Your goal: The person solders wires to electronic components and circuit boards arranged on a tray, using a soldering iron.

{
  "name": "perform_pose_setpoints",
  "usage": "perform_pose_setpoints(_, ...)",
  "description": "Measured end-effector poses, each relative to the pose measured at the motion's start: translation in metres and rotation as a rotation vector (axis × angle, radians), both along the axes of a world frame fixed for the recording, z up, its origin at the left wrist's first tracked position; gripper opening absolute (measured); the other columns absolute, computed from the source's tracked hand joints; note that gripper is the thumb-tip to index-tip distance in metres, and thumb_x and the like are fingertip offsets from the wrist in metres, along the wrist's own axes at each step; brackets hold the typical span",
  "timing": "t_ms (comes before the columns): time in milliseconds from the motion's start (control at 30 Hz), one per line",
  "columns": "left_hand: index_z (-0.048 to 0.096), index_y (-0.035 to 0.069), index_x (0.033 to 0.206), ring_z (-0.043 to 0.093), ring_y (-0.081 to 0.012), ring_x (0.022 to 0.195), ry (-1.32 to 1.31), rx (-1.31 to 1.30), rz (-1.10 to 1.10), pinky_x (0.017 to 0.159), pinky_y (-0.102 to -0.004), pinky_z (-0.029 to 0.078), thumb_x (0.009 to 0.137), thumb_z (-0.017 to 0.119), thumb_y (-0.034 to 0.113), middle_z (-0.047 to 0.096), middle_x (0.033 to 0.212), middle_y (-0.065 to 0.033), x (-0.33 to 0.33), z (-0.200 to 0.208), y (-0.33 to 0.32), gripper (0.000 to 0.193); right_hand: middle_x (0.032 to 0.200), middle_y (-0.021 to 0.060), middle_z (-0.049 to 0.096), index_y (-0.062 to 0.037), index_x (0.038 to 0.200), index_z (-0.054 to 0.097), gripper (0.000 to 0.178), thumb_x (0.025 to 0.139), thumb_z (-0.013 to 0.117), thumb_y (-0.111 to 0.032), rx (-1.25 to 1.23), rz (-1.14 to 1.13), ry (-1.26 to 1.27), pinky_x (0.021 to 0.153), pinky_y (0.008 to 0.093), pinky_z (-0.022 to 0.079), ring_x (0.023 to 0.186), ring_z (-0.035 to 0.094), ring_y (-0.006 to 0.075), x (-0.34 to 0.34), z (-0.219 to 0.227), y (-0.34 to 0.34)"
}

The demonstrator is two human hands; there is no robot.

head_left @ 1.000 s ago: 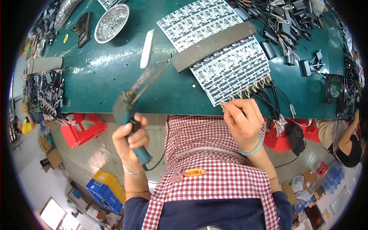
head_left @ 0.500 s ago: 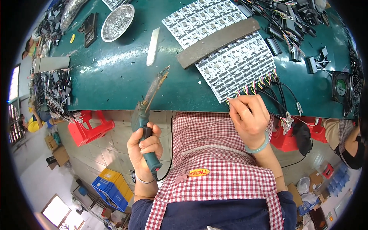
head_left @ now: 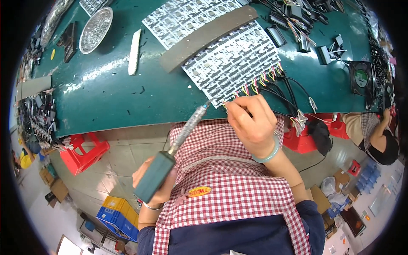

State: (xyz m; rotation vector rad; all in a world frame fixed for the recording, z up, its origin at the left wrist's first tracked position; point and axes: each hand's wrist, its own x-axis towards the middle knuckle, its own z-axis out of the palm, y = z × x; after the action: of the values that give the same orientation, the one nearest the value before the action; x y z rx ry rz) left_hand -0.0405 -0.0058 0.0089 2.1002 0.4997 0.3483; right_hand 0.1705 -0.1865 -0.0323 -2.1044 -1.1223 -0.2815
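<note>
My left hand [head_left: 167, 187] is wrapped round a green soldering gun [head_left: 155, 176], its long metal barrel slanting up and right. The tip reaches the near left corner of a white circuit board panel [head_left: 233, 59]. At that corner my right hand [head_left: 255, 125] pinches the end of a thin wire [head_left: 225, 104]; the fingers hide most of it. More coloured wires [head_left: 255, 87] line the panel's near edge, joined to black cables [head_left: 289, 95] at its right. A dark flat bar [head_left: 208, 36] lies across the panel.
On the green table are a metal bowl [head_left: 95, 32], a white stick [head_left: 134, 53], black plastic housings [head_left: 297, 21] and a square black fan [head_left: 361, 78]. Bundled cables [head_left: 38, 110] lie far left. Red stools [head_left: 85, 153] stand below the edge. Another person [head_left: 378, 138] is at the right.
The soldering gun has swung right and down, bringing its tip to the panel's corner. My right hand still pinches there. The whole view has shifted, so the table things appear farther left.
</note>
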Motion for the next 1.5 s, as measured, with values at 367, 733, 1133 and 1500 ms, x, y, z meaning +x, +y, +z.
perform_pose_setpoints(367, 0.068, -0.007, 0.093, 0.068, -0.0323, 0.072, -0.085, 0.118, -0.199, 0.066, -0.036, 0.053, 0.068, 0.074, -0.002, 0.067, 0.087, -0.0189, 0.021, -0.009, -0.001, 0.026, 0.087, 0.0079, 0.06, -0.002, 0.098, 0.066, 0.029, 0.07, 0.072, 0.003, -0.046, 0.009, -0.003, 0.061, 0.0318, 0.05, 0.075, 0.058, 0.0235, 0.0, 0.003, 0.001)
perform_pose_setpoints(733, 0.067, -0.008, 0.092, 0.066, -0.0309, 0.07, -0.12, 0.129, -0.234, 0.063, -0.0352, 0.053, 0.069, 0.074, -0.005, 0.065, 0.084, -0.0178, 0.026, -0.013, 0.0, 0.025, 0.087, 0.0083, 0.059, -0.001, 0.099, 0.065, 0.025, 0.073, 0.067, -0.001, -0.087, 0.04, -0.007, 0.061, 0.0315, 0.049, 0.074, 0.056, 0.0239, 0.002, 0.005, 0.001)
perform_pose_setpoints(1133, 0.067, -0.007, 0.091, 0.066, -0.029, 0.068, -0.068, 0.084, -0.221, 0.061, -0.0335, 0.052, 0.068, 0.074, -0.004, 0.065, 0.083, -0.0163, 0.027, -0.012, 0.001, 0.024, 0.088, 0.0087, 0.059, -0.001, 0.098, 0.064, 0.025, 0.073, 0.066, -0.001, -0.095, 0.051, -0.001, 0.062, 0.0315, 0.049, 0.074, 0.057, 0.0239, 0.003, 0.006, 0.0)
perform_pose_setpoints(1500, 0.067, -0.006, 0.091, 0.065, -0.0283, 0.065, -0.078, 0.091, -0.218, 0.057, -0.0335, 0.05, 0.07, 0.075, 0.0, 0.064, 0.081, -0.0162, 0.025, -0.014, 0.003, 0.023, 0.088, 0.0092, 0.059, -0.0003, 0.097, 0.064, 0.025, 0.073, 0.066, -0.002, -0.108, 0.06, 0.004, 0.062, 0.0315, 0.049, 0.075, 0.057, 0.0243, 0.003, 0.006, 0.0)
